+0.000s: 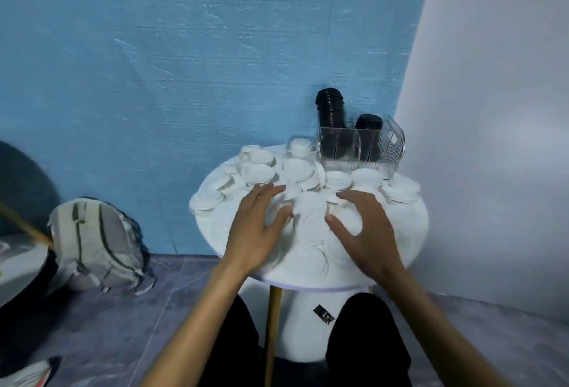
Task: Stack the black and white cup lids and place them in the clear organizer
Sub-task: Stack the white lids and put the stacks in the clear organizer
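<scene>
White lids (pixel 297 171) heaped across our round table (pixel 409 232), our left hand (pixel 257 226) and right hand (pixel 366 226) spread over them, black lids (pixel 331 109) upright in the clear organizer (pixel 360 146) far right.

The heap of white plastic cup lids (pixel 311 202) between and under both hands is washed out against the round white table (pixel 409 232), so lid edges blur together and can't be counted. Left of the left hand (pixel 255 232), a grey striped backpack (pixel 95 242) is smeared.

Round table (pixel 409 251) under lids (pixel 295 171), organizer (pixel 363 146)
</scene>
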Action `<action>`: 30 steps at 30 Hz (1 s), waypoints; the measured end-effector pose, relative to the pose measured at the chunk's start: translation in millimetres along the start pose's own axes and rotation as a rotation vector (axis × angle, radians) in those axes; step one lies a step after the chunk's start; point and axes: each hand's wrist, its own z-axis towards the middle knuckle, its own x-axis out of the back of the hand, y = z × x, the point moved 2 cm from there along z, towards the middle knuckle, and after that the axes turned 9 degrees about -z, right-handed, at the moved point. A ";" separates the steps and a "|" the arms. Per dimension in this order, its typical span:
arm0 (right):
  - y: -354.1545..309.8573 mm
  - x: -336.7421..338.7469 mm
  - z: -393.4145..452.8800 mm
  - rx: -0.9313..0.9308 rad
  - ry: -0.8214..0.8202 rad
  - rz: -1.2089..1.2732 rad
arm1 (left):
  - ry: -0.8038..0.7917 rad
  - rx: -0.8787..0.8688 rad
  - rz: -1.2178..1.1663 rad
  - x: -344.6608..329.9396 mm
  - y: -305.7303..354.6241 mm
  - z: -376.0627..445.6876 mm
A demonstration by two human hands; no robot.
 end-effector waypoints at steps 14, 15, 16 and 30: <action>19.0 -32.1 -64.0 -0.027 0.004 -0.142 | 0.086 -0.019 -0.002 -22.2 -28.5 -81.7; 19.1 -33.0 -65.0 -0.016 0.019 -0.154 | 0.092 -0.022 -0.001 -23.4 -29.6 -83.1; 19.7 -33.9 -65.9 -0.007 0.039 -0.165 | 0.098 -0.019 -0.008 -24.3 -31.0 -84.3; 29.1 -27.6 -69.6 0.002 -0.027 -0.084 | 0.139 -0.026 -0.003 -32.7 -42.2 -87.5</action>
